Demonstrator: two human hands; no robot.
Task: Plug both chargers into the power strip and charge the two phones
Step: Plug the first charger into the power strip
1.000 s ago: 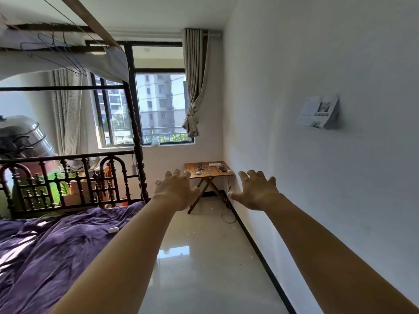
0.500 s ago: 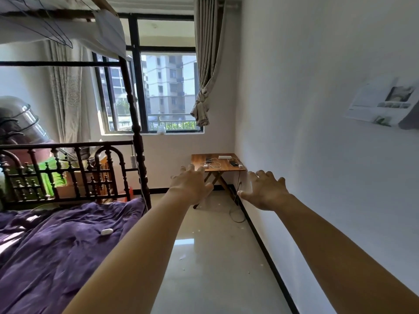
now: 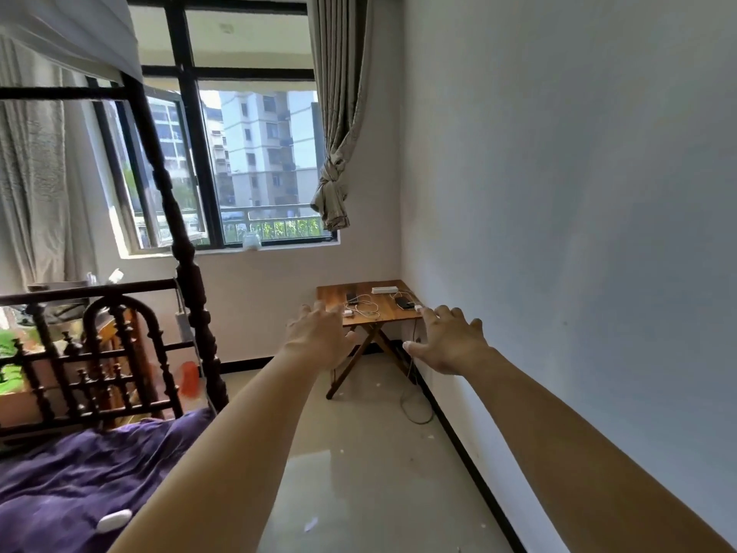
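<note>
Compared with the earlier frame, the folding table (image 3: 361, 311) stands nearer and larger in view; on it lie the white power strip (image 3: 385, 290) at the far edge, two dark phones (image 3: 351, 298) (image 3: 403, 302), and white charger cables (image 3: 369, 307); nothing appears plugged in, though detail is small. Step in hand: approach. Left hand (image 3: 319, 339) and right hand (image 3: 450, 341) are spread wide, holding nothing, well short of the table; next move likely requires closing in and taking one charger plug.
</note>
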